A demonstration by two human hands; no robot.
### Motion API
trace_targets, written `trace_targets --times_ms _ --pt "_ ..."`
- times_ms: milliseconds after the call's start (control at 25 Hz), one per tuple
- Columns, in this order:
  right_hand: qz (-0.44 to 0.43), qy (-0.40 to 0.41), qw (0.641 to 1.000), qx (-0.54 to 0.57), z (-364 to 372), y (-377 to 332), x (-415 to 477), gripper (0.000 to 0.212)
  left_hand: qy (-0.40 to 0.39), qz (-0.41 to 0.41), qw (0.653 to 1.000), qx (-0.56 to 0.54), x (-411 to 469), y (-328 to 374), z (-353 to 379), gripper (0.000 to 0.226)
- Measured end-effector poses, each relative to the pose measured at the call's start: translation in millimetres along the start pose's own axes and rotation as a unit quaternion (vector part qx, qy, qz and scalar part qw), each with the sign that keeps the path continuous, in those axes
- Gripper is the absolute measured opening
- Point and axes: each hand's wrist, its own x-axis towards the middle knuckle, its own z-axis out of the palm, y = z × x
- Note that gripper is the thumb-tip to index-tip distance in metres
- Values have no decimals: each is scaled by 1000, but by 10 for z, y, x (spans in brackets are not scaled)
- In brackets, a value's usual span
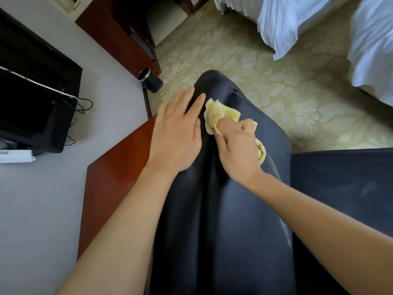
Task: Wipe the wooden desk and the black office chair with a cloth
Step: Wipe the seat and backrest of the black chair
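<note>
While the yellow cloth (214, 116) sits bunched on the black office chair (223, 209), the chair half of the job looks to be the step in hand. The cloth lies on the upper part of the padded back, right at the dark crease that runs down the middle of the upholstery, and part of it trails out from under the wrist, lower on the chair.

Clamped on that cloth is the right hand (236, 150), fingers curled round the wad and knuckles up, pressing it down into the chair's seam. Just beside the cloth, on the chair's other pad, the left hand (178, 133) lies flat with its fingers straight and slightly spread, holding nothing; my guess is that it steadies the chair against swivelling. Both forearms reach across the chair back from its near end.

Next, I would judge, the cloth needs dragging along the crease and then over the broad pads either side, with the flat hand keeping the chair from turning away.

Beside the chair, on the left hand's side, the red-brown wooden surface (114, 177) shows its corner; whether it has been wiped I cannot tell. Beyond the chair's top lie a dark cylinder (151, 80) and patterned carpet (276, 92).
</note>
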Motion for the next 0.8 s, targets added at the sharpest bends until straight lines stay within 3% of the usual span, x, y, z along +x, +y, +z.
trace_targets --times_ms 120,240,400,520,600,800 --pt "-17 -10 1000 -9 -85 103 -229 20 5 25 999 48 170 27 9 48" --pt "-23 -4 1000 -8 -173 272 -390 26 24 68 992 102 349 87 -11 45" --pt "1 4 999 -39 -307 549 -728 28 36 158 958 237 413 341 63 44" --pt "31 -27 996 -76 -392 762 -1155 40 -37 167 941 293 158 783 401 59" --pt "43 -53 996 -52 -452 861 -1497 34 -87 149 942 288 -46 973 623 63" --pt "-114 -135 976 -125 -552 1143 -1550 25 -86 116 948 285 -109 996 721 59"
